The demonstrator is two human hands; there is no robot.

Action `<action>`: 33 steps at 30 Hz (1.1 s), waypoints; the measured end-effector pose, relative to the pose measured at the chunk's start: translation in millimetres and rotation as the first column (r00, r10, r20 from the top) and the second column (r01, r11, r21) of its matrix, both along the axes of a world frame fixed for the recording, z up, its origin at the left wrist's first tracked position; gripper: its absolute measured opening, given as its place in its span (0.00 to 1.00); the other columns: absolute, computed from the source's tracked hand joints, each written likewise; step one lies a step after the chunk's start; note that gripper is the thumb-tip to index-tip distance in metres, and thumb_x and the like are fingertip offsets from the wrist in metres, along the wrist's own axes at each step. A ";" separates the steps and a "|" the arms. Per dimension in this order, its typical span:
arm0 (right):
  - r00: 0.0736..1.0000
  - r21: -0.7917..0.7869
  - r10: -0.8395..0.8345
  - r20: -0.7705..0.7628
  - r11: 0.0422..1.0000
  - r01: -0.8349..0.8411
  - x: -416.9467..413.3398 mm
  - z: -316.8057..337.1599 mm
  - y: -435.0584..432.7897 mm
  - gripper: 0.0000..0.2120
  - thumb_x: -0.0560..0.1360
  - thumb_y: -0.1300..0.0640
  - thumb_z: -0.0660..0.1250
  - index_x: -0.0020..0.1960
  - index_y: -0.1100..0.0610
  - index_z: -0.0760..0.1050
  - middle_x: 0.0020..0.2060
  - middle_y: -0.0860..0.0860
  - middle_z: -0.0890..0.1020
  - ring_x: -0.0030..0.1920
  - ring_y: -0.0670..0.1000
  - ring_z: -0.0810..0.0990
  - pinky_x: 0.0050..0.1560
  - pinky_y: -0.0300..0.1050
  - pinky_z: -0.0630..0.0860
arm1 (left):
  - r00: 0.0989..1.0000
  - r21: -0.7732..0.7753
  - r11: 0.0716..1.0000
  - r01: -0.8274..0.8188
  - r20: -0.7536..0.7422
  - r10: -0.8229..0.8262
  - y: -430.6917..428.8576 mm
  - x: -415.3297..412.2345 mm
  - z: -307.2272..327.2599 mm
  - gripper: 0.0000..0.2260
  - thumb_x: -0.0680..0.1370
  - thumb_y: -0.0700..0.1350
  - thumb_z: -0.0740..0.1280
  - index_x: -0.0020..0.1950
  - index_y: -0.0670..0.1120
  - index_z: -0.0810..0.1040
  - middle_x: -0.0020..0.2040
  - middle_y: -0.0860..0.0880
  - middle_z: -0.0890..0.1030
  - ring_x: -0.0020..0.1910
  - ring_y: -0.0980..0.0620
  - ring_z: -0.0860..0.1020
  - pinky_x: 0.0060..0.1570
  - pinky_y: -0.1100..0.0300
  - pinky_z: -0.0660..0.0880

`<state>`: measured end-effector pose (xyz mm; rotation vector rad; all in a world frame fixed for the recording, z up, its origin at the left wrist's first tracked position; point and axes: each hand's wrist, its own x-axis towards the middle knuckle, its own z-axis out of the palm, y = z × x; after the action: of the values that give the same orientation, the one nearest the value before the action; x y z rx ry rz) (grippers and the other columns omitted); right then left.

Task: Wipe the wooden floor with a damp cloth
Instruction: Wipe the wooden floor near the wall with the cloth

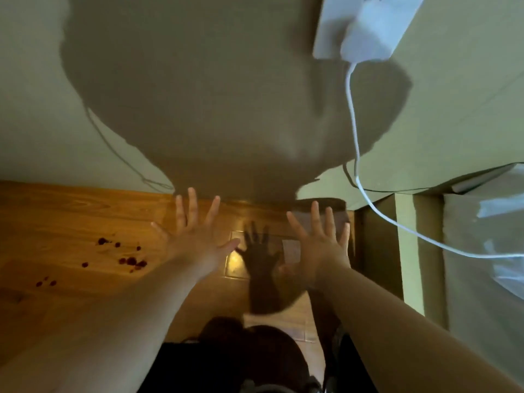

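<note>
Wooden floor (56, 211) runs up to a pale wall (34, 123), and the dark red spots (130, 261) sit just left of the left hand (194, 239), so that one's clearly nearer than the right hand (320, 248). Both hands are spread wide, fingers straight, holding nothing, and I can't see a damp cloth anywhere. Lots of open floor to the left, but the right side's boxed in, with a white cable (353, 109) dangling.

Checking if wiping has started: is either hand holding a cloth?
No, the left hand and the right hand are both spread wide open, holding nothing.
</note>
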<state>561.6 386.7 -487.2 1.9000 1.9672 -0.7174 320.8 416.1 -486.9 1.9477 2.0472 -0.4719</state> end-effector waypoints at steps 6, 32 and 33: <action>0.936 -0.151 -0.315 -0.158 0.944 0.292 -16.6 -231.1 13.6 0.36 0.78 0.39 0.55 0.76 0.40 0.36 0.76 0.54 0.32 0.74 0.61 0.31 0.70 0.69 0.37 | 0.998 -0.087 0.996 0.006 0.066 -0.001 27.1 19.2 -229.5 0.40 0.70 0.76 0.49 0.71 0.65 0.27 0.69 0.51 0.20 0.70 0.46 0.26 0.64 0.25 0.40; 0.564 0.158 -0.763 -0.315 0.543 0.824 -22.6 -421.5 89.2 0.40 0.77 0.49 0.62 0.77 0.65 0.45 0.77 0.63 0.45 0.77 0.60 0.44 0.74 0.48 0.40 | 0.938 -0.158 0.961 -0.229 0.227 0.261 77.0 17.5 -403.4 0.47 0.66 0.71 0.69 0.77 0.65 0.47 0.79 0.51 0.40 0.77 0.41 0.41 0.66 0.27 0.52; 0.558 0.192 -0.757 -0.339 0.525 0.829 -12.4 -422.6 95.9 0.37 0.76 0.50 0.63 0.76 0.64 0.50 0.76 0.63 0.50 0.76 0.61 0.49 0.74 0.50 0.47 | 0.939 -0.190 0.954 -0.230 0.216 0.269 78.1 17.3 -402.2 0.47 0.66 0.71 0.69 0.77 0.64 0.46 0.79 0.52 0.39 0.77 0.42 0.40 0.66 0.27 0.52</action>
<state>549.2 482.6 -909.8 3.1274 1.2331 -0.8620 338.1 494.2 -889.1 1.5400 1.9957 -0.3159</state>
